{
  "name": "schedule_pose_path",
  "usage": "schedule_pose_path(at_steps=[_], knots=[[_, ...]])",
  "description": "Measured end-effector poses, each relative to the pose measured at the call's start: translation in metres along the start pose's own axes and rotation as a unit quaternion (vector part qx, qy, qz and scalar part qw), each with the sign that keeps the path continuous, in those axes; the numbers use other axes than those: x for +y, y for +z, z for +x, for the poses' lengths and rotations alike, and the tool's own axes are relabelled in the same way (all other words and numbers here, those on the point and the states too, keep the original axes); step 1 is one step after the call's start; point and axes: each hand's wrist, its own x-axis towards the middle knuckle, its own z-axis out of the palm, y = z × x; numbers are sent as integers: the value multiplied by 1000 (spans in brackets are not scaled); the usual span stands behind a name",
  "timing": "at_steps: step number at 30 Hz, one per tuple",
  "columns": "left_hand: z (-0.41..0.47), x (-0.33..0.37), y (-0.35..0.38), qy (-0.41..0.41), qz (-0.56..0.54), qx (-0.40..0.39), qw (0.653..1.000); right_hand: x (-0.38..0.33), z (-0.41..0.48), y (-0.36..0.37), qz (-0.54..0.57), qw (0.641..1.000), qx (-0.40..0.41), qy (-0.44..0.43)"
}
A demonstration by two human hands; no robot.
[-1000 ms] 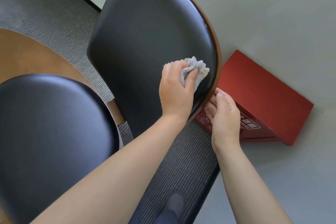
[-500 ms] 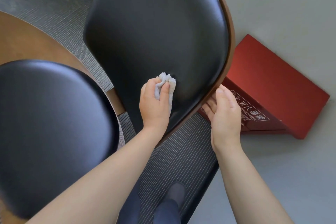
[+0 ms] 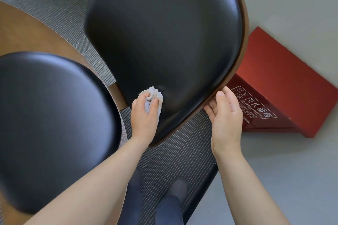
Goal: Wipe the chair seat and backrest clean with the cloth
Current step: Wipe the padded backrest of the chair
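The chair's black padded panel (image 3: 164,38) with a brown wooden rim fills the upper middle of the view, tilted toward me. My left hand (image 3: 144,115) presses a small bunched grey cloth (image 3: 155,97) against the panel's lower left part. My right hand (image 3: 225,115) grips the wooden rim at the panel's lower right edge, thumb on top and fingers curled behind it. A second black padded surface (image 3: 51,124) lies at the lower left.
A red fire extinguisher box (image 3: 285,86) stands against the pale wall at the right, close behind my right hand. A brown wooden table (image 3: 27,31) is at the left. Grey ribbed carpet (image 3: 179,155) lies below, with my feet on it.
My left hand has dragged the cloth from the panel's right edge down and left to its lower left part. My right hand kept its hold on the rim. The view moved closer.
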Motion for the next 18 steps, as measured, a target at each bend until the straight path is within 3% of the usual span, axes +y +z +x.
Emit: schedule_pose_path(at_steps=[9, 18], knots=[[2, -32, -9, -98, 38, -10, 994, 15, -10, 4, -15, 1000, -4, 20], [5, -67, -14, -261, 45, -60, 962, 18, -10, 3, -17, 1000, -1, 17]])
